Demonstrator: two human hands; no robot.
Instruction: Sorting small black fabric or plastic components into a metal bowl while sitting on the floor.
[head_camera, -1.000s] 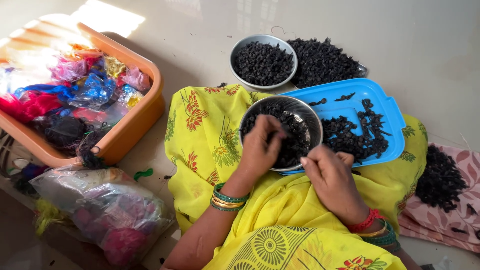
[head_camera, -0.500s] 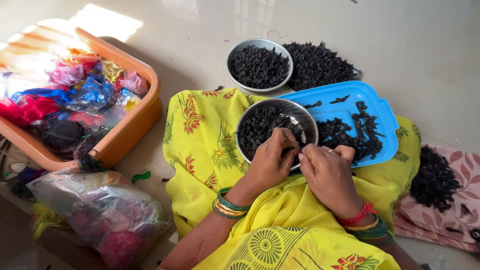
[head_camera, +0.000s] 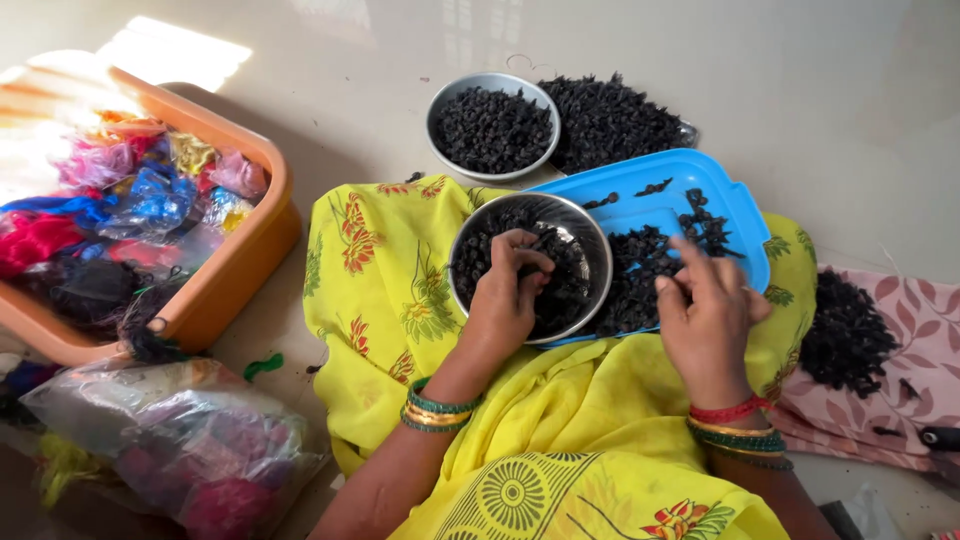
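A steel bowl (head_camera: 592, 240) of small black pieces rests on my lap, over yellow floral cloth (head_camera: 380, 290). My left hand (head_camera: 505, 300) reaches into that bowl, fingers curled around some black pieces. Beside the bowl lies a blue plastic tray (head_camera: 655, 170) holding more black pieces. My right hand (head_camera: 705, 315) hovers over the tray's near edge with fingers spread down into the pile; whether it holds any piece I cannot tell. Both wrists wear bangles.
A second steel bowl (head_camera: 490, 125) of black pieces stands farther off, next to a loose black heap (head_camera: 615, 120) on the floor. An orange tub (head_camera: 240, 270) of coloured scraps sits left, a clear bag (head_camera: 180, 450) below it. Pink floral cloth (head_camera: 925, 350) with another black pile lies right.
My right hand has moved away from the bowl, rightward onto the blue tray. My left hand stays in the bowl, fingers curling in the pieces.
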